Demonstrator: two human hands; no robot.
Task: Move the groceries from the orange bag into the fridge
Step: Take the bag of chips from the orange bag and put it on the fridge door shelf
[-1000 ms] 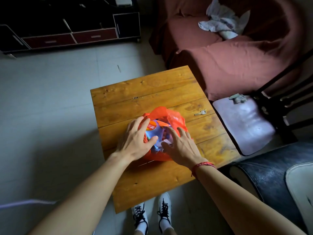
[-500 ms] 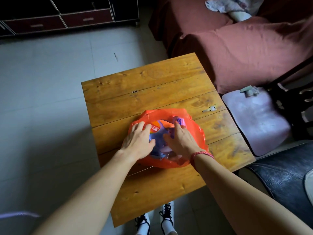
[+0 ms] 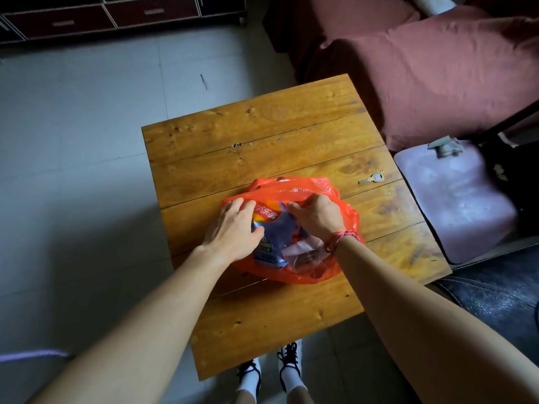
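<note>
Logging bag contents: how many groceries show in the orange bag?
2: a blue snack packet beside the left hand, and a clear packet near the right hand, both inside the orange bag. Others may be hidden under the hands.

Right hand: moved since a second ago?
Yes. The right hand moved farther across the table toward the key, onto the far rim of the orange bag.

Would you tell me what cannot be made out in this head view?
Head view:
- Right hand fingertips: curled into the orange bag; grip unclear.
- Groceries beneath the blue snack packet: hidden by it.
- Fridge: outside the frame.
- Sofa: cut by top, right edges.
</note>
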